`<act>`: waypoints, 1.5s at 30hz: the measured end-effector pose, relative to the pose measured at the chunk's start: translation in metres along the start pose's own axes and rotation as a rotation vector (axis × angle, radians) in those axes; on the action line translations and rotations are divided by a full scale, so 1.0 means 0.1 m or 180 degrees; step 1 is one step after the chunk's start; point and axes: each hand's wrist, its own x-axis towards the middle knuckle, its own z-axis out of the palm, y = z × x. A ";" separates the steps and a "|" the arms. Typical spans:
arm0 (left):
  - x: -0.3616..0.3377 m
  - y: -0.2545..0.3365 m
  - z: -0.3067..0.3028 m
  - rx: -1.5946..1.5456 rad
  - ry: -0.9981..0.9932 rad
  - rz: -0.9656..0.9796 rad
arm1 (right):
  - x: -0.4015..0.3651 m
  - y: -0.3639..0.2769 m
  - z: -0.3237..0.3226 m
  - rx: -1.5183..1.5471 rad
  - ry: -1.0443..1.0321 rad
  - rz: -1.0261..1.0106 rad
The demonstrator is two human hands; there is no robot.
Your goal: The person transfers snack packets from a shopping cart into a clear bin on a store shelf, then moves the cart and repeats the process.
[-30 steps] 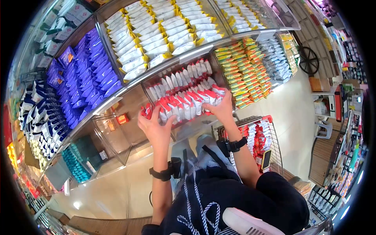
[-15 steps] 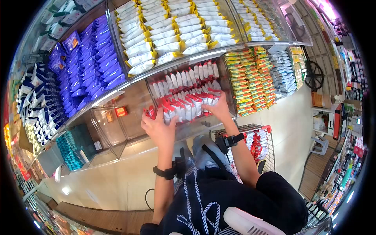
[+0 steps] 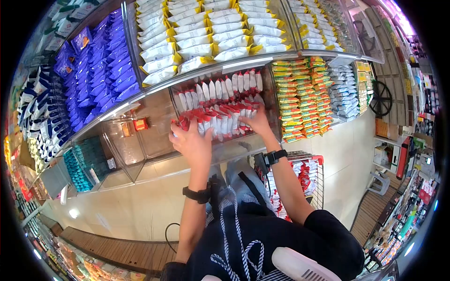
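Note:
A row of white packets with red ends (image 3: 225,122) lies in a clear-walled shelf compartment at the centre. My left hand (image 3: 193,143) grips the left end of this row, fingers curled round the outer packets. At the row's right end, my right hand (image 3: 257,121) presses with its fingers and thumb, so the packets are squeezed between both hands. Behind them in the same compartment stands another row of white packets with red tips (image 3: 229,88). Both wrists wear black straps.
Yellow-and-white packets (image 3: 211,33) fill the upper shelf, with purple packets (image 3: 101,70) to the left. Green-and-yellow packets (image 3: 302,98) stand right of my hands. A wire cart (image 3: 320,180) holding red-and-white packets is at my right. One small orange packet (image 3: 140,124) lies left.
The view has shifted slightly. My hands still hold the row's two ends, and the packets between them look slightly lower and more even against the back row.

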 end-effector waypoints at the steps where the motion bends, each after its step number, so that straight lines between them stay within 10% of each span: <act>1: 0.00 0.00 0.03 0.0088 0.0059 0.0032 | 0.01 0.01 -0.01 -0.0036 0.0004 -0.0004; 45: 0.05 0.10 0.81 0.0873 0.0691 0.0426 | 0.16 -0.26 0.40 -0.2109 0.1725 -0.0166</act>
